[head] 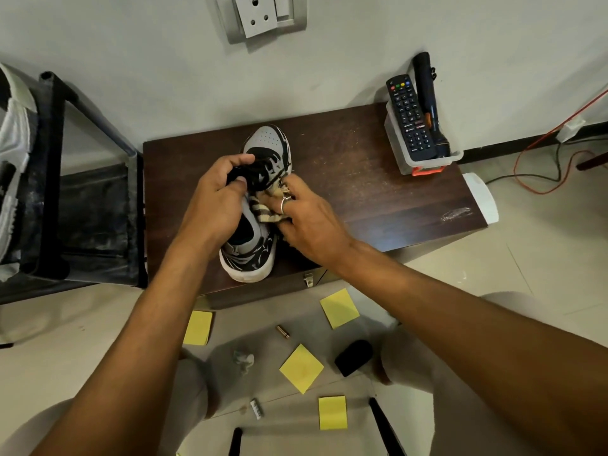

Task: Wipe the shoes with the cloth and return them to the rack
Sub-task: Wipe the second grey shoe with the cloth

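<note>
A black, grey and white sneaker (263, 144) stands on a low dark wooden table (378, 179), toe pointing at the wall. My left hand (215, 200) grips the shoe at its laces and tongue. My right hand (307, 218) holds a beige cloth with dark stripes (263, 213) against the shoe's right side near the lace area. The shoe's middle is hidden under both hands. A dark metal shoe rack (95, 205) stands to the left, with another white and black shoe (13, 153) at the frame's left edge.
A clear plastic bin (424, 159) at the table's back right holds a remote control (409, 120) and a black torch (427, 93). Several yellow sticky notes (301, 368), a small battery (283, 332), a crumpled scrap (243, 358) and a black object (353, 357) lie on the tiled floor. Cables (539, 149) run along the right.
</note>
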Motion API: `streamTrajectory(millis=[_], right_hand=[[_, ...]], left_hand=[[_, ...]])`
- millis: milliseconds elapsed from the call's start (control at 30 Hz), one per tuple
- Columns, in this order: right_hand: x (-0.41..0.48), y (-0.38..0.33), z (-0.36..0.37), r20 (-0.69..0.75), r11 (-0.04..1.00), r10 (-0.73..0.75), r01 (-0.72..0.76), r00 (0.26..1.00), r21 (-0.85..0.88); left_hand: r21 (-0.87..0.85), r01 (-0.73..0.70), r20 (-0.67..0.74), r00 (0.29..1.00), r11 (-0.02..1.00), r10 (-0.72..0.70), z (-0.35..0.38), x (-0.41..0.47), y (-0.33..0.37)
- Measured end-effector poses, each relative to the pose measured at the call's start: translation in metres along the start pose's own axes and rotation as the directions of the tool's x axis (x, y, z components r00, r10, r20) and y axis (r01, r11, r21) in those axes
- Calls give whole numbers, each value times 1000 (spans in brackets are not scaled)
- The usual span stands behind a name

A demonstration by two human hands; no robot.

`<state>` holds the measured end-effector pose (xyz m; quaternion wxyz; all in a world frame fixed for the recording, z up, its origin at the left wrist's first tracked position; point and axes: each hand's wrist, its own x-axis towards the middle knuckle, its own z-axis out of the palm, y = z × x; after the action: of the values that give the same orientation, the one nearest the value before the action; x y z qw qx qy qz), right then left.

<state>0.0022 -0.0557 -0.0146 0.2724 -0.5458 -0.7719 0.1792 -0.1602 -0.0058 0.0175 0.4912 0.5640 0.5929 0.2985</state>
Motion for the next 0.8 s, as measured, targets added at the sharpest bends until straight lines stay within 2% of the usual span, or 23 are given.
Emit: streamTrajectory(millis=[100, 167, 233, 300, 367, 433, 533, 600, 667, 733, 800], right_hand=[[14, 7, -7, -44, 986, 28, -35, 999, -166], [19, 9, -8, -46, 983, 46, -53, 998, -175], [22, 7, -6, -43, 990, 101, -104, 994, -94], [22, 1, -5, -1, 974, 209, -208, 978, 93], [17, -7, -7, 91, 929, 244, -260, 965, 263], [9, -13, -8, 160, 905, 191, -236, 969, 353], [3, -12, -8, 136, 905, 71, -121, 988, 407], [3, -4, -6, 92, 945, 2, -32, 996, 324], [8, 7, -5, 73, 991, -43, 34, 996, 128], [14, 17, -6, 66, 997, -19, 23, 998, -75], [19, 22, -7, 40, 982, 0, 7, 999, -189]], left_hand=[[-11, 3, 4, 1000, 1000, -3, 0, 0, -1], [-13, 4, -9, 1000, 1000, -5, 0, 1, -2], [-20, 9, -26, 1000, 1000, -10, 2, 1, -2], [-17, 0, -64, 998, 1000, -1, 4, -1, -2], [-10, -15, -109, 994, 1000, 14, 4, -2, -2], [-22, -15, -131, 991, 1000, 12, 2, -3, -3], [-54, 5, -114, 993, 999, -11, 0, -1, -3], [-46, -5, -93, 996, 999, 1, 1, -1, -3], [-39, -6, -72, 997, 999, 4, 2, -1, -3], [-30, 3, -56, 998, 1000, -5, 2, -1, -4], [-23, 7, -48, 999, 1000, -8, 2, -1, -3]])
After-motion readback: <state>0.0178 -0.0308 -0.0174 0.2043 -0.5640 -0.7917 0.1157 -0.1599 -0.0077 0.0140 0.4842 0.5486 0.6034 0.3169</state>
